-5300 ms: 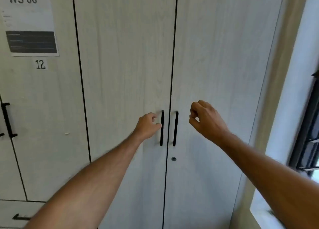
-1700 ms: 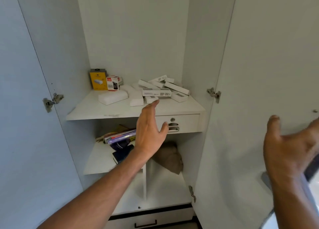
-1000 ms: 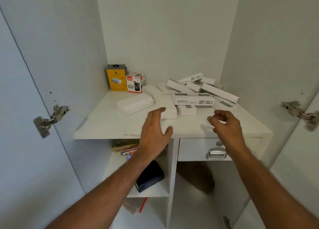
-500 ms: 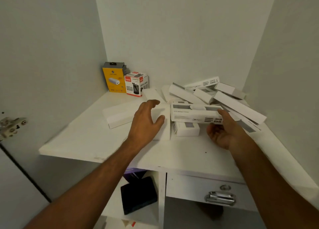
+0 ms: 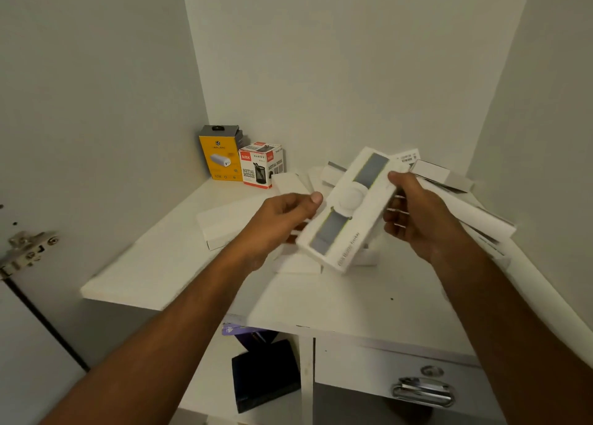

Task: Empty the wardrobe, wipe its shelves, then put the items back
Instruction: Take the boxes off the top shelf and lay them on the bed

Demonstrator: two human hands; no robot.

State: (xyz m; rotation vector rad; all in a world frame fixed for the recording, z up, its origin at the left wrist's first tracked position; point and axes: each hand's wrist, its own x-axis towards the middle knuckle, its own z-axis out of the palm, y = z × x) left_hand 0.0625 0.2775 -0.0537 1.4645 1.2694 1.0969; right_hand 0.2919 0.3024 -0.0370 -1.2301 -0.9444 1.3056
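Both hands gripping long white box (image 5: 348, 208) above shelf (image 5: 154, 274), centre frame: left hand (image 5: 279, 222) pinching at 9 o'clock, right hand (image 5: 420, 214) curling fingers at 3 o'clock. Yellow box (image 5: 221, 158) standing at 10 o'clock.

From my remote seat, the print on the white box (image 5: 349, 209) is blurred unreadable, and my left hand (image 5: 279, 222) covers boxes beneath.

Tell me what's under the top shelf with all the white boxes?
Under the top shelf sit a dark flat case, something purple and a drawer with a metal handle. The shelf and both arms cover whatever else is down there.
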